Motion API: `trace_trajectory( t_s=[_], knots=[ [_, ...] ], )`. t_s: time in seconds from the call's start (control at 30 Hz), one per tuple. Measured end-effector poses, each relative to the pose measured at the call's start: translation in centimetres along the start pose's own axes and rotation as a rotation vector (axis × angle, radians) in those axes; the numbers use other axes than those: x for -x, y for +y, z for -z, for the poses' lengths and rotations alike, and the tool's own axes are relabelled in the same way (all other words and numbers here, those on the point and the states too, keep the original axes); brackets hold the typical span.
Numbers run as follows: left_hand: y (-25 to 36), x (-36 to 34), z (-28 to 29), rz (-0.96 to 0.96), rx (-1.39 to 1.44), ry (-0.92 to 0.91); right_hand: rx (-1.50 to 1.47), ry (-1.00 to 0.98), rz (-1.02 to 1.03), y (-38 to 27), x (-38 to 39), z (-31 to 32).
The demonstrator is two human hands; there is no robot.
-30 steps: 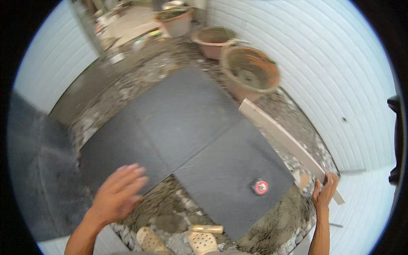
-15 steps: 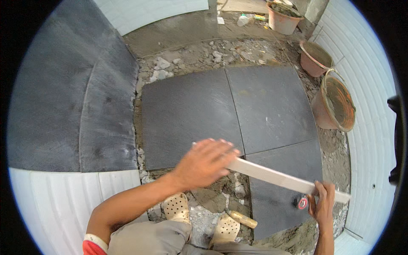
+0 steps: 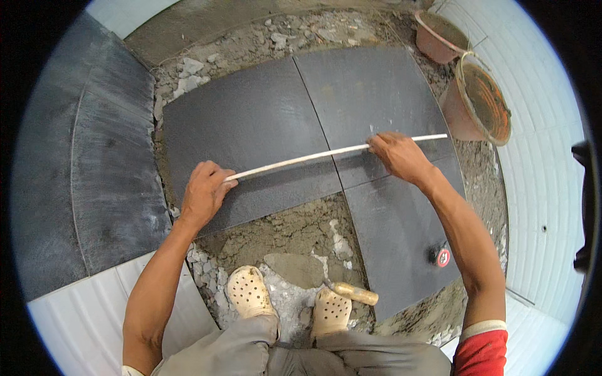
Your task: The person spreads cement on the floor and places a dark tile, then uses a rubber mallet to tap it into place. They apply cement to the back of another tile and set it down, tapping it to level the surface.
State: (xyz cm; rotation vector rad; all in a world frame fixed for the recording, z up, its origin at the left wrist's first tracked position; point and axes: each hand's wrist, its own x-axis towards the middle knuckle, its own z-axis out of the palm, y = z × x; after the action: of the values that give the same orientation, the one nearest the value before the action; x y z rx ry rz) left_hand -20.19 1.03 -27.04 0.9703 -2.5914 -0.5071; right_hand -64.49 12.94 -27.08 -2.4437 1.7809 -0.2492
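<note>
Both arms are reaching out from the near side: left forearm [image 3: 162, 282] leaning a bit right, right forearm [image 3: 453, 225] angling in to the left. Left hand [image 3: 207, 191] has its grip closed around the left end of a long pale strip [image 3: 295, 160]; right hand [image 3: 398, 155], farther out, has its grip closed nearer the right end. Strip runs crosswise over the far dark tiles [image 3: 251, 113], can't tell if it's touching.
</note>
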Motion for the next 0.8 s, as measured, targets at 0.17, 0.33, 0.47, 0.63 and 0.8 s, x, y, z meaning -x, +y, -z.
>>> trace_trajectory(
  t_s=[0.17,0.33,0.47,0.63,0.8],
  knots=[
    [-0.8,0.5,-0.8,0.028,0.016,-0.06,-0.068,-0.015,-0.03,0.0,0.1,-1.8],
    [-0.9,0.5,-1.5,0.084,0.031,-0.093,-0.078,0.041,-0.022,0.2,0.2,-2.5],
    [-0.7,0.5,-1.7,0.054,0.028,-0.072,-0.07,0.026,-0.044,0.7,0.3,-2.9],
    [-0.4,0.6,-1.8,0.068,-0.012,-0.085,0.168,0.031,-0.075,3.6,2.1,-2.5],
    [-0.5,0.6,-1.7,0.044,-0.024,-0.088,0.273,-0.024,-0.289,7.2,5.2,-2.0]
  ],
)
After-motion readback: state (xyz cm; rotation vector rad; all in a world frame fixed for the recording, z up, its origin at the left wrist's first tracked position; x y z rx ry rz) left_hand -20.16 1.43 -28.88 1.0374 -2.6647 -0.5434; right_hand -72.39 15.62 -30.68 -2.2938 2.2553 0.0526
